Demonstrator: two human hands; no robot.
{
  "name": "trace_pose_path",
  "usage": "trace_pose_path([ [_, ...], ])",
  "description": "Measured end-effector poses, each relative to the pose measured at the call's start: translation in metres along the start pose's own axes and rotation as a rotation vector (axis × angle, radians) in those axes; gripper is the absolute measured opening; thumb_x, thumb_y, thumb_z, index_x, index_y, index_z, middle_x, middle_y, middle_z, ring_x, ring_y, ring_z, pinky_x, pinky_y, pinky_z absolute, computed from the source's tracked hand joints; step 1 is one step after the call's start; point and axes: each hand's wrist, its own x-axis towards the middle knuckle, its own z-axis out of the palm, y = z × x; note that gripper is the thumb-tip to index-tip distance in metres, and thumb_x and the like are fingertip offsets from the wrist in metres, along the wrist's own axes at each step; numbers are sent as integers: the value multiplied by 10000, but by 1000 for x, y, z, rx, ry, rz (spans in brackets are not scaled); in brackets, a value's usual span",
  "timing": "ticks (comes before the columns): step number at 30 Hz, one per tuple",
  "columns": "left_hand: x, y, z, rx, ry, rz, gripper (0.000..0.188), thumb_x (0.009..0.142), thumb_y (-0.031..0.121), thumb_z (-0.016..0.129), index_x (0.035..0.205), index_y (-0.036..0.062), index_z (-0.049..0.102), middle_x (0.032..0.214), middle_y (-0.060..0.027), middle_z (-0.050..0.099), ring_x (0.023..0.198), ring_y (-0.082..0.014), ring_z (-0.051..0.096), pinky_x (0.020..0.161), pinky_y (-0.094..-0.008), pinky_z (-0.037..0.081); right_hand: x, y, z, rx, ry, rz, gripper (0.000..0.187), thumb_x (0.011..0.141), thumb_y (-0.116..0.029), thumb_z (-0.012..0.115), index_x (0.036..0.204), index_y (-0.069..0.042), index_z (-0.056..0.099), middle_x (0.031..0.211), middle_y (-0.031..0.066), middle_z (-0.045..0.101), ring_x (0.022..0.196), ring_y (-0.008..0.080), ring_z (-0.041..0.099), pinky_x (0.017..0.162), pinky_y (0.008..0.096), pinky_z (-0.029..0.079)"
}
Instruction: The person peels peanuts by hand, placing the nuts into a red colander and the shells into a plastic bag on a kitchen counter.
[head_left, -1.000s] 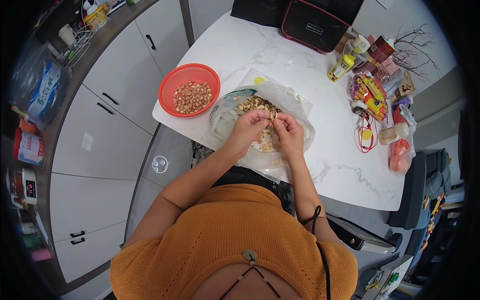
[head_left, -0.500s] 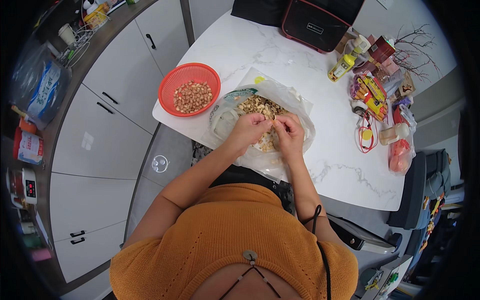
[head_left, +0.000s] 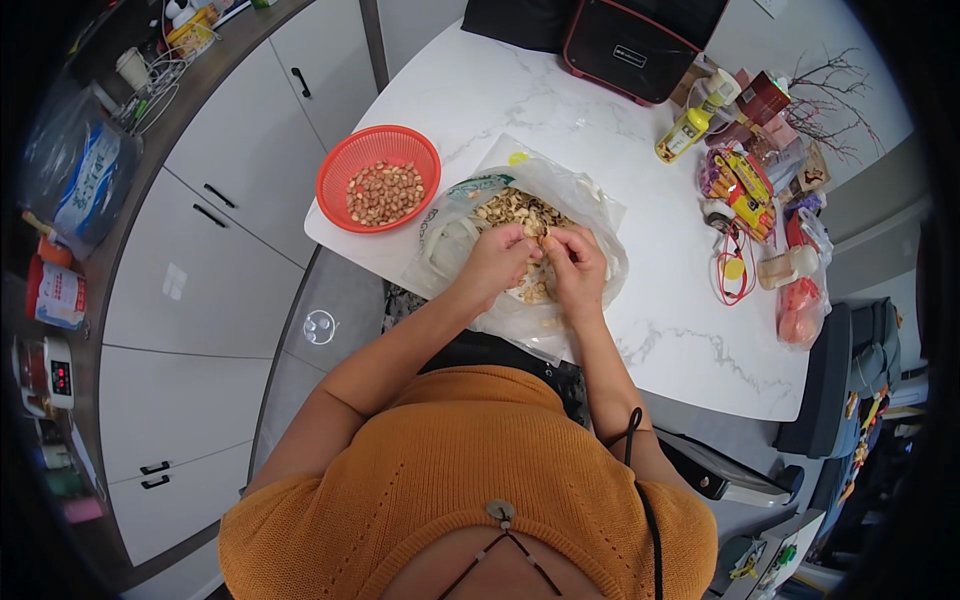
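Over a white plastic bag [head_left: 455,240], my left hand [head_left: 498,265] and my right hand [head_left: 578,268] meet at the fingertips. Thumb and fingers of both are closed in a pinch on a small peanut [head_left: 541,238], mostly covered by the fingers. Broken peanut shells [head_left: 520,209] fill the bag, whose mouth is spread wide around my hands. To the left of the bag, a red plastic colander [head_left: 425,170] holds shelled peanuts [head_left: 388,193] with pinkish-brown skins.
The white marbled table [head_left: 690,345] carries a black and red appliance [head_left: 630,55] at the back. Along its right side stand a yellow bottle [head_left: 685,135], snack packets [head_left: 745,190], a red cable [head_left: 735,285] and a bag of reddish items [head_left: 802,310]. White cabinets [head_left: 225,260] line the left.
My fingertips have drawn slightly apart, with a bit of shell now showing between them. Both forearms stay nearly in place. The colander and bag have not moved.
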Motion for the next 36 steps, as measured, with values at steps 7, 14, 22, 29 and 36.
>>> trace_pose_path([
  [7, 6, 4, -9, -231, -70, -80, 59, 865, 73, 435, 883, 64, 490, 734, -16, 510, 509, -67, 426, 385, -188, 269, 3, -3, -2, 113, -109, -28, 155, 765, -40, 648, 918, -28, 663, 768, 13, 535, 637, 86, 458, 569, 203, 374],
  [14, 6, 3, -9, -303, -99, -106, 44, 858, 81, 429, 867, 77, 471, 757, -22, 516, 541, -83, 469, 412, -195, 305, 3, -10, -5, 76, -161, 35, 204, 739, -30, 670, 940, -66, 677, 791, -2, 528, 640, 53, 434, 557, 171, 350],
  [22, 5, 4, -8, -277, -47, -91, 87, 873, 80, 432, 940, 60, 484, 726, 1, 468, 511, -61, 405, 394, -178, 276, 3, -8, -4, -21, -80, -13, 206, 742, -38, 665, 947, -61, 664, 739, 17, 521, 613, 88, 452, 546, 199, 369],
  [29, -6, 21, 1, -193, 110, 3, 328, 885, 113, 460, 1204, 38, 442, 697, 38, 399, 503, -27, 331, 386, -158, 236, 4, -10, -7, -187, -136, 172, 261, 725, -57, 664, 985, -69, 637, 663, 28, 525, 598, 130, 511, 557, 260, 422],
  [36, 2, 57, -40, 294, 416, 463, 191, 880, 154, 490, 1029, 80, 582, 664, 33, 436, 550, -41, 376, 477, -181, 295, -5, -35, -33, -916, -436, -106, 170, 700, -144, 657, 845, -62, 623, 751, 107, 594, 712, 274, 600, 634, 366, 478],
])
